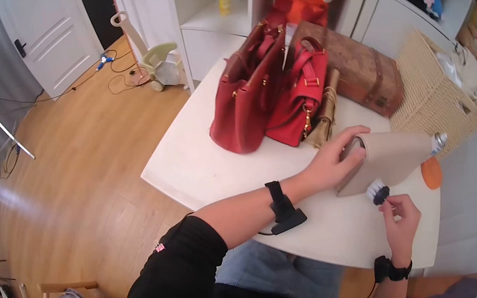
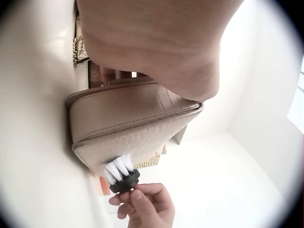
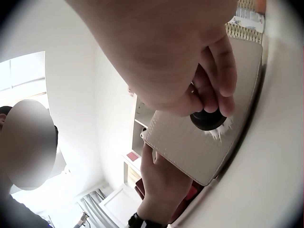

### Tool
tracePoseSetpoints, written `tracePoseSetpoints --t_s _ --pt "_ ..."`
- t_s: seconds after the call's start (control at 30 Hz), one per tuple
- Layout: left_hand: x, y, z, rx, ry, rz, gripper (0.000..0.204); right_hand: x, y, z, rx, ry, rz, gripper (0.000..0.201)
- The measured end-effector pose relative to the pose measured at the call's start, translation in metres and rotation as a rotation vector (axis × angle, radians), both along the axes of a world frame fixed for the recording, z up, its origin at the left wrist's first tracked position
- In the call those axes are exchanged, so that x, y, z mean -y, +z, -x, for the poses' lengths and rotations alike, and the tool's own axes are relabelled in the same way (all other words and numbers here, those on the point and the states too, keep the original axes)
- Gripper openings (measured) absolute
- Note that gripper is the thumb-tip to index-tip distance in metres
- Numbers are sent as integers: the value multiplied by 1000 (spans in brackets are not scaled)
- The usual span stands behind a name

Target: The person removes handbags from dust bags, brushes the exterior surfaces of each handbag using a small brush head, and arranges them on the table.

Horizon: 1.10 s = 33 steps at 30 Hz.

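Observation:
A beige leather handbag (image 1: pixel 389 155) with stitched edges stands on the white table (image 1: pixel 193 182). My left hand (image 1: pixel 335 164) holds it at its end, the thumb on the near side and the fingers over the top. Between the fingertips of my right hand (image 1: pixel 401 214) is a small round brush (image 1: pixel 378 192) with a black back and white bristles. In the left wrist view the bristles of the brush (image 2: pixel 122 173) meet the lower part of the bag's broad side (image 2: pixel 128 142). The right wrist view shows the bristles splayed against the bag (image 3: pixel 190 147).
Behind the bag stand two red handbags (image 1: pixel 248 96) (image 1: pixel 306 95), a gold pouch (image 1: pixel 326 111), a brown patterned case (image 1: pixel 361 66) and a wicker basket (image 1: pixel 432 89). A can (image 1: pixel 439 142) and an orange round thing (image 1: pixel 431 173) are at the right. The table's left corner (image 1: pixel 144 176) juts out over the floor.

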State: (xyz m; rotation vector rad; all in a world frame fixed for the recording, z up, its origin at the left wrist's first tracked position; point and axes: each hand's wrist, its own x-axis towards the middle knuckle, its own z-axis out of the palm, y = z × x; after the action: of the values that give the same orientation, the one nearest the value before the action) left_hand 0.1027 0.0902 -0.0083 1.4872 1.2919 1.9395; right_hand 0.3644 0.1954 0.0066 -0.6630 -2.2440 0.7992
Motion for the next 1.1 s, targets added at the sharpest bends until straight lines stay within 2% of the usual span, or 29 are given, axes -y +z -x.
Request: tracePoseSetpoints --t_s 0.03,0.1,0.13,0.3,0.37,0.4,0.5,0.53,0.57,0.63,0.73,0.77,0.8,0.83,0.87,0.9,1.0,1.07,1.1 --pt "1 1 1 -2 9 -3 47 -2 4 -4 -2 9 -3 10" --pt "1 1 0 17 -45 35 46 -11 10 -12 -103 -115 22 9" --pt "2 2 0 -11 -16 31 46 -14 9 -10 -209 -116 51 7" --pt "2 6 0 -28 0 5 47 -27 19 -5 -86 -88 52 3" --pt "3 4 1 -7 -16 36 47 -43 22 -15 -270 -204 -33 4" --pt "3 4 0 -22 -16 22 47 -47 30 -22 -275 -253 -31 6" --pt "4 3 -1 -42 -18 8 47 -54 33 -9 -374 -224 18 7" --pt "4 3 0 -49 -16 9 47 -59 29 -1 -337 -125 67 9" --pt "3 3 2 -52 -27 8 47 -61 29 2 -341 -135 64 9" --pt "4 3 2 32 -38 90 47 -59 31 0 -289 -136 -128 11" --pt "4 3 1 -39 -38 74 50 -56 46 -5 -506 -231 46 9" --pt "0 -1 -1 13 -65 38 49 -54 46 2 -555 -248 36 8" --pt "2 2 0 -55 -75 72 52 -59 44 7 -501 -206 -44 10" --pt "4 5 -1 -31 -118 125 53 -58 41 9 -372 -250 -92 12" --pt "-5 -8 -1 15 -97 61 51 -57 43 9 -352 -216 -119 13" --pt "-7 -8 -1 23 -143 66 51 -56 47 6 -340 -261 -124 13" --pt "1 5 -5 105 -151 91 50 -54 54 2 -395 -274 -176 11" --pt "4 11 -7 92 -153 110 50 -56 53 7 -653 -239 -30 9" --pt "4 13 -8 97 -169 114 50 -58 53 10 -648 -255 -32 9"
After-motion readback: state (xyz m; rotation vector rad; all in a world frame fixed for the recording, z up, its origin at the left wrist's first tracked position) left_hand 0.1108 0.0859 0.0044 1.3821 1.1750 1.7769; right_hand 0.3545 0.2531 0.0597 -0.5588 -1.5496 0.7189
